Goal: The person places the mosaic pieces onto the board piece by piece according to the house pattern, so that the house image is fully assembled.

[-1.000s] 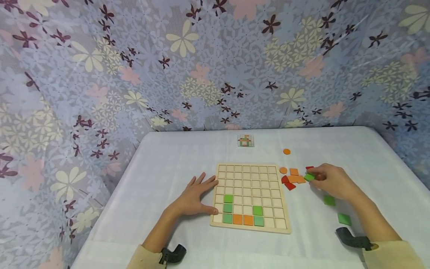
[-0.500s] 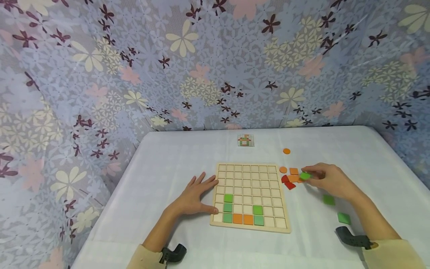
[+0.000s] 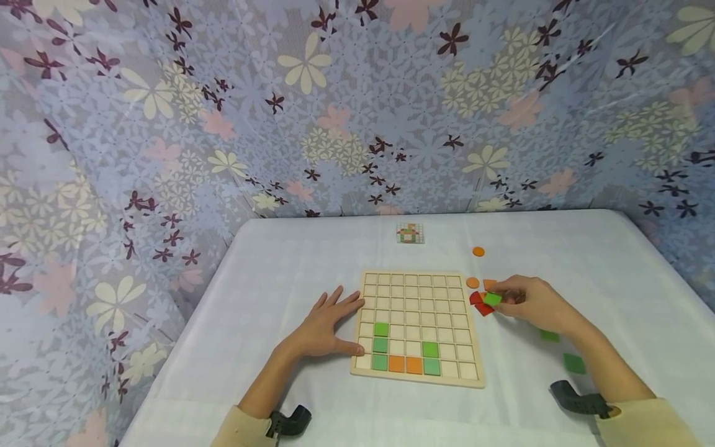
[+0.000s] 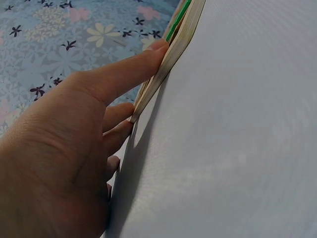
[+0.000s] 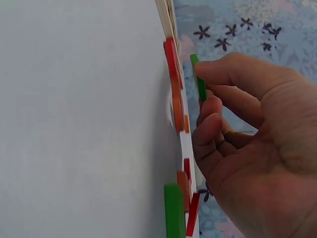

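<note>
Pinching a green square tile (image 3: 493, 298) between thumb and fingertips, the right hand (image 3: 530, 304) holds it lifted just above the loose red and orange pieces (image 3: 481, 302), near the right edge of the wooden grid board (image 3: 418, 327). The left hand (image 3: 324, 329) lies flat on the white table (image 3: 279, 279), fingers spread, with thumb and fingertips touching the board's left edge. Six tiles already sit in the lower rows (four green, two orange). Risk, as judged: the pinch covers only the tile's edge, so the tile could slip and fall among the loose pieces. A tile lowered at a tilt may catch on the cell ribs. If the left hand lifts, the board could slide.
</note>
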A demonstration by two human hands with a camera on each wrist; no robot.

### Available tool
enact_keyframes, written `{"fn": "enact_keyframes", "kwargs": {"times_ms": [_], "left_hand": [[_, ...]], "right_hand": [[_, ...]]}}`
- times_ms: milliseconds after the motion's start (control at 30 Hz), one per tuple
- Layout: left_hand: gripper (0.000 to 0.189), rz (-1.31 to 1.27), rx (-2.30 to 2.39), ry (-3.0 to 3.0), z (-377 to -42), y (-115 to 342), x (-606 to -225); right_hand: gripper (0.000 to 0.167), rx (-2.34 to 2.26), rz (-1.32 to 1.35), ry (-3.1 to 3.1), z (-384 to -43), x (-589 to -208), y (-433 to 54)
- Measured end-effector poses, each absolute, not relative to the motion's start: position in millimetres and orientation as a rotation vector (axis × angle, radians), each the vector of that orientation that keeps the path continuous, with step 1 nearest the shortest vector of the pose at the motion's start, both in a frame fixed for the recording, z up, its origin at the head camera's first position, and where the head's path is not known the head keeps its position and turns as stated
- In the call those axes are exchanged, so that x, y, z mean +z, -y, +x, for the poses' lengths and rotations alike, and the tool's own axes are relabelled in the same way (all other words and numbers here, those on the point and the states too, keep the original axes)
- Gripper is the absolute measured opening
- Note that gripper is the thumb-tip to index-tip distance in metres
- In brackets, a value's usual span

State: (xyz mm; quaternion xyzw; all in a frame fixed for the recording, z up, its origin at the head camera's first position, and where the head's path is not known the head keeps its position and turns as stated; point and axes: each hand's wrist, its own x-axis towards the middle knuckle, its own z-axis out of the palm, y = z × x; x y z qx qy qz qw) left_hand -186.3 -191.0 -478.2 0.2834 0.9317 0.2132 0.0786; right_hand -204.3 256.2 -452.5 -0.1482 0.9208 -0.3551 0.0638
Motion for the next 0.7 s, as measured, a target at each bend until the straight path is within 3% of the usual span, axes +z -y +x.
{"fn": "enact_keyframes", "kwargs": {"times_ms": [467, 700], "left_hand": [[0.100, 0.856, 0.647, -2.788, -185.6, 190.5, -476.4], [0.101, 0.845, 0.639, -2.789, -185.8, 190.5, -477.3]], "right_hand": [[0.031, -1.107, -0.597, -2.771, -205.1, -457.6, -243.3], [0.036, -1.120, -0.620, -2.718, -203.8, -454.9, -232.2]]}}
